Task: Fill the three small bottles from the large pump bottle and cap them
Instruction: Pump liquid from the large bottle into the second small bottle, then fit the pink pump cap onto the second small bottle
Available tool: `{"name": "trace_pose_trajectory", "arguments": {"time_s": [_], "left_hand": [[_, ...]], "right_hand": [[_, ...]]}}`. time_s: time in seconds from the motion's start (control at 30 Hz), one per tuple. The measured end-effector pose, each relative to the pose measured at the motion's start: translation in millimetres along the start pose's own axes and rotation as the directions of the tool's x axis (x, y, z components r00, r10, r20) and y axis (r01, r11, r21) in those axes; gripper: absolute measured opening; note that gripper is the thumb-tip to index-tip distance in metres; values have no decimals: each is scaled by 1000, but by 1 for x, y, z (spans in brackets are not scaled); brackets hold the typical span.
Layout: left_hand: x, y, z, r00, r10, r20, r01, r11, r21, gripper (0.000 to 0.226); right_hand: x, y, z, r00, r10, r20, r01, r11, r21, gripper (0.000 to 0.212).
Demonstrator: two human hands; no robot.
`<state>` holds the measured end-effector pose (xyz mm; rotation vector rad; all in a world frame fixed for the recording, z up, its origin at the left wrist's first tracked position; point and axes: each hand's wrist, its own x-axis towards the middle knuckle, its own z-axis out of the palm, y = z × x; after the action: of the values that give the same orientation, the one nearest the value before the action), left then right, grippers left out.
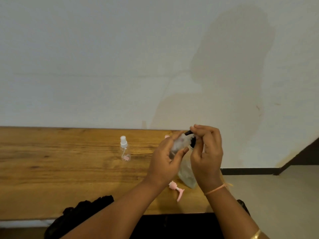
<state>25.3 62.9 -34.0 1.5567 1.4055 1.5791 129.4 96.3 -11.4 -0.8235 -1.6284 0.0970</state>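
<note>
holding a small bottle (pixel 178 143) above the worktop (pixel 69 169) in the left grip (pixel 165 159), curled round it, and pinching its black cap (pixel 192 142) with the right grip (pixel 207 152). could cross-thread the cap or slop liquid if twisted on a tilt; could also knock the big bottle (pixel 187 176) or pink pump (pixel 177 190) just below.

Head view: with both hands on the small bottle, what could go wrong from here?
The left hand holds the small bottle tilted above the table while the right hand pinches its black cap: liquid may spill. The pink pump lies loose close to the hands and could be swept off.
</note>
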Motion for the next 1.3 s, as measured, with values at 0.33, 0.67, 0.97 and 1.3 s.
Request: {"name": "trace_pose_trajectory", "arguments": {"time_s": [0.33, 0.67, 0.97, 1.3], "left_hand": [[-3, 14, -2, 983, -172, -68, 156, 969, -191, 41], [1, 34, -40, 977, -155, -143, 116, 961, -250, 37], [-4, 37, -54, 957, -207, -201, 178, 972, -154, 44], [-19, 36, -57, 948, -262, -180, 238, 960, -145, 39]], "right_hand": [[5, 10, -9, 995, 95, -19, -94, 995, 34, 34], [21, 22, -10, 971, 199, 133, -226, 946, 234, 35], [13, 31, -17, 891, 374, 258, -431, 874, 224, 58], [-5, 18, -28, 822, 539, 185, -561, 821, 101, 66]]}}
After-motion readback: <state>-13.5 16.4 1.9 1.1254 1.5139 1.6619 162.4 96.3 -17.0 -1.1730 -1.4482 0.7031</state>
